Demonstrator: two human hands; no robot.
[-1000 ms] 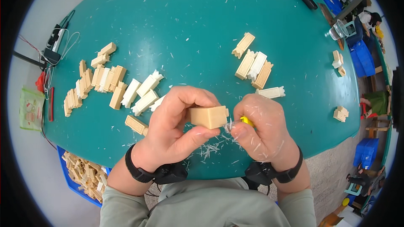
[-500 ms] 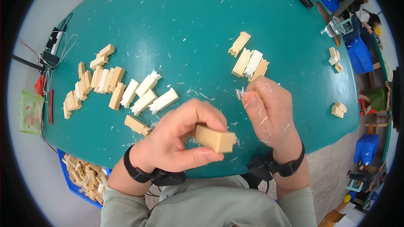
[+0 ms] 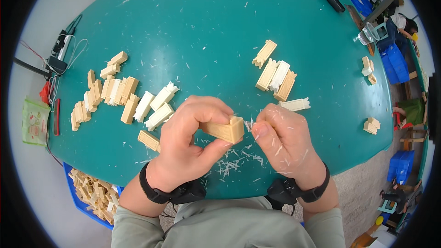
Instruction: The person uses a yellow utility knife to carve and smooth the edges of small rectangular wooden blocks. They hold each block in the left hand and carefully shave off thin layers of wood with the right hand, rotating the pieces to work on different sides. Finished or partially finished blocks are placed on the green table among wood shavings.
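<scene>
Left hand point(image 3: 186, 144) clamped around a tan wooden block point(image 3: 225, 129), above the near edge of the teal table point(image 3: 206, 32). Right hand point(image 3: 285, 140) just beside the block's end — fingers curled tight, contents hidden. Pale shavings point(image 3: 234, 160) scattered beneath.

A single head-worn fisheye view looks steeply down from above the person's chest onto a round green table point(image 3: 220, 32), close enough that both hands fill the lower middle. Forearms enter from the bottom edge. Straight lines bow near the rim, where floor and blue crates point(image 3: 390, 59) show.
</scene>
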